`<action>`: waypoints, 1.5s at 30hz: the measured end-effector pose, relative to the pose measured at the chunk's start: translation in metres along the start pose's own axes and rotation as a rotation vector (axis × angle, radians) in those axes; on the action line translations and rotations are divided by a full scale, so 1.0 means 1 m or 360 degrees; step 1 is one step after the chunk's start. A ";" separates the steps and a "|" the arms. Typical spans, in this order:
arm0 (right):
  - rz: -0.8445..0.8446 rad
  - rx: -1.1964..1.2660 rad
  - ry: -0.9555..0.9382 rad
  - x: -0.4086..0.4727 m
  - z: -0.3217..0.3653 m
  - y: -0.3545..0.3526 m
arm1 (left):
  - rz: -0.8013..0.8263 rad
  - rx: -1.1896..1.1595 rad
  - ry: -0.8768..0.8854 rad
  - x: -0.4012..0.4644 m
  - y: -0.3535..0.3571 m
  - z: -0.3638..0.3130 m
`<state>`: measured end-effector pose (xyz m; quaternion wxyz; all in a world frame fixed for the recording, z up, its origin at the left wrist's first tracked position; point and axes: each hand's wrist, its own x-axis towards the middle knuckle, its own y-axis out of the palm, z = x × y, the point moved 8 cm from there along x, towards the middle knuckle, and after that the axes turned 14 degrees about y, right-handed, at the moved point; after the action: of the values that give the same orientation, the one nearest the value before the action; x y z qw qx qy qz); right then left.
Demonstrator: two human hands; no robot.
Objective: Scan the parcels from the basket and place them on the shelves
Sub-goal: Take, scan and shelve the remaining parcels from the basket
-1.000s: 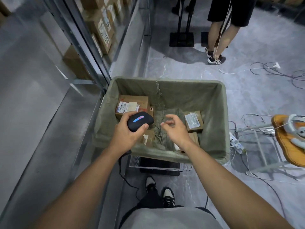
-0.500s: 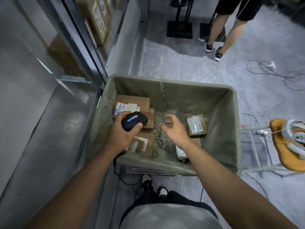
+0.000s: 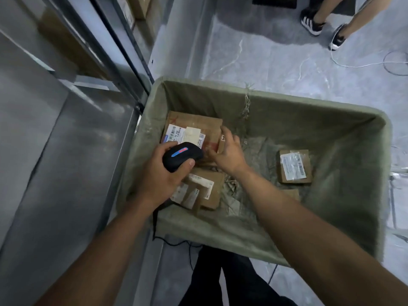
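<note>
At the far left ran the grey metal shelves (image 3: 55,133), with brown boxes (image 3: 141,5) stacked on a level toward the top edge. Just beside them stood the fabric-lined basket (image 3: 364,217). The left hand (image 3: 159,173) hovered over its left side, fingers and thumb curled in a firm grip round a black scanner (image 3: 182,159) with a lit blue-and-red strip on top. Beneath the scanner lay a large labelled parcel (image 3: 194,131) against the basket's far-left corner, and a second labelled parcel (image 3: 203,191) lay nearer, partly under that hand. The right hand (image 3: 229,153) reached to the large parcel's right edge, fingers spread and relaxed, touching the cardboard, its grip not closed round anything. Further right, well apart, a small labelled parcel (image 3: 294,166) lay flat on the basket's bottom. At the top right stood another person's legs and shoes (image 3: 312,24) on the floor.
</note>
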<state>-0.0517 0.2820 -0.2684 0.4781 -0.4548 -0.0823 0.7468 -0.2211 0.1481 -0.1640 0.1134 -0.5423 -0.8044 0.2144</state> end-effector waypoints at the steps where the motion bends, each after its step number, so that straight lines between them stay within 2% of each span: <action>1: 0.0001 -0.0006 0.0013 0.011 0.002 0.000 | 0.0001 -0.0019 -0.0015 0.002 0.001 0.003; 6: -0.0022 -0.0226 -0.0015 0.056 0.019 0.004 | -0.0003 -0.0167 -0.0124 0.009 0.004 0.020; 11: 0.0064 -0.0524 -0.0059 0.083 0.035 0.017 | 0.0016 -0.0247 -0.0217 0.013 0.006 0.029; 18: 0.0139 -0.0265 -0.0007 0.090 0.029 0.028 | 0.0012 -0.0290 -0.0302 0.014 0.008 0.036; 27: 0.0078 -0.0189 -0.0075 0.080 0.029 0.023 | -0.0003 -0.0300 -0.0335 0.010 0.007 0.033; 41: -0.0082 0.0071 0.0045 0.044 0.001 0.016 | -0.0023 -0.0307 -0.0305 -0.016 -0.002 0.031; 45: -0.0122 0.0093 -0.0021 0.032 -0.004 0.011 | -0.0043 -0.0291 -0.0280 -0.025 -0.003 0.025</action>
<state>-0.0594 0.3002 -0.2960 0.5189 -0.4322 -0.0811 0.7331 -0.2250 0.1185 -0.1836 -0.0047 -0.5185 -0.8347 0.1854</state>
